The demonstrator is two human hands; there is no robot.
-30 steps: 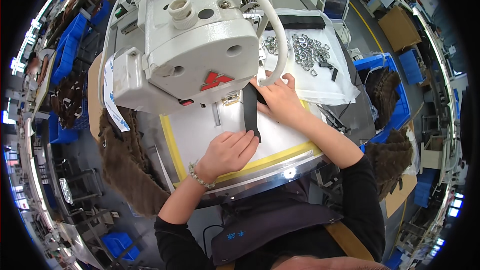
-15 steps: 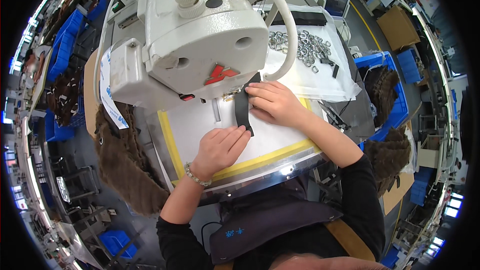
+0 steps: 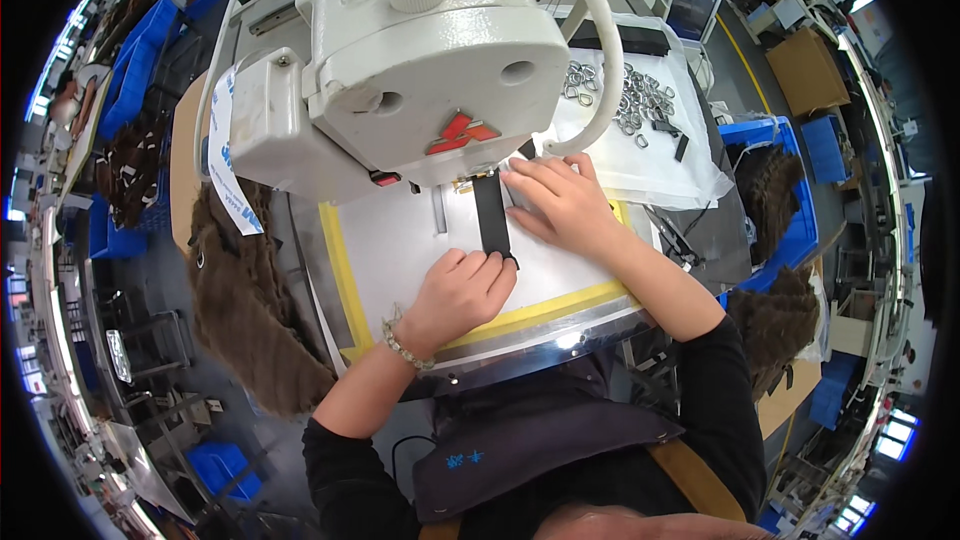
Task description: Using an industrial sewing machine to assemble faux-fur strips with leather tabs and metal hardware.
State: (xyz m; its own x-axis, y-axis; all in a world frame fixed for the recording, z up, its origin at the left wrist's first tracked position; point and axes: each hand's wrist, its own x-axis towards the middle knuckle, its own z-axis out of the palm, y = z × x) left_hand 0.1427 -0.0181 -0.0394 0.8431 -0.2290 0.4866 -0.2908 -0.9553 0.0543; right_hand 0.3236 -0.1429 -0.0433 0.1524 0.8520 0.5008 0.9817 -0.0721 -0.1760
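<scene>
A black webbing strap (image 3: 491, 215) lies on the white work surface, running from under the sewing machine head (image 3: 440, 70) toward me. It looks straight and flat. My left hand (image 3: 465, 295) is closed on the strap's near end, fingers curled over it. To the right of the strap my right hand (image 3: 565, 202) rests with fingers stretched out and thumb apart; the fingertips come up to the strap's right edge beside the needle area. The machine head hides the strap's far end.
Metal D-rings (image 3: 640, 100) are scattered on a white sheet at the back right, with short black strap pieces. A small screen (image 3: 694, 0) stands behind them. Brown plush fabric (image 3: 240, 320) hangs at the left; more fills a blue bin (image 3: 795, 230) at the right. Yellow tape (image 3: 540, 316) borders the surface.
The curved strap now lies straighter. My right fingers have shifted from on top of it to its right edge. My left hand keeps its hold on the near end. The whole view has shifted slightly.
</scene>
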